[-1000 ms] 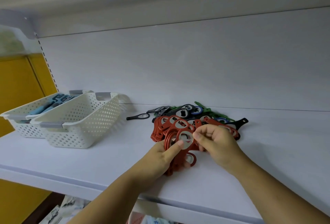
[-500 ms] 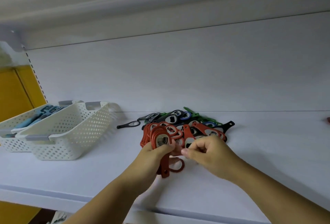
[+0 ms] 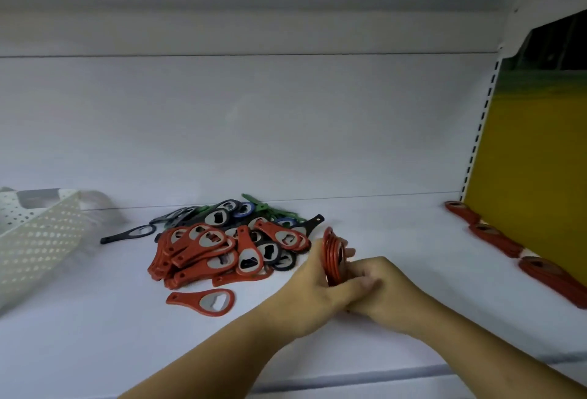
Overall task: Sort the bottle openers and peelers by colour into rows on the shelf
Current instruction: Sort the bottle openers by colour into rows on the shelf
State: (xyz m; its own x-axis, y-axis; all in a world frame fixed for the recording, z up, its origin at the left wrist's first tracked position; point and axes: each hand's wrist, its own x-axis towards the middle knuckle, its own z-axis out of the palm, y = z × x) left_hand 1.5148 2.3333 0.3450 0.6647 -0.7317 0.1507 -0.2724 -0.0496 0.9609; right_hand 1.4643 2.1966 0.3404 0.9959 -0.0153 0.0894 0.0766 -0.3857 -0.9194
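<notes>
Opener stack [image 3: 332, 255] rightward, in left hand [image 3: 313, 286]

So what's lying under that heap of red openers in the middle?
Black openers peek out beneath the red openers on the white shelf. Anything deeper in the heap is covered.

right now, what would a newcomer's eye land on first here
First the tangled pile of bottle openers in the middle of the shelf, mostly red in front with black, green and blue ones behind. Just right of it, the left hand and right hand together grip a stack of red openers stood on edge. At the far right, beside the yellow panel, lies a row of red openers.
</notes>
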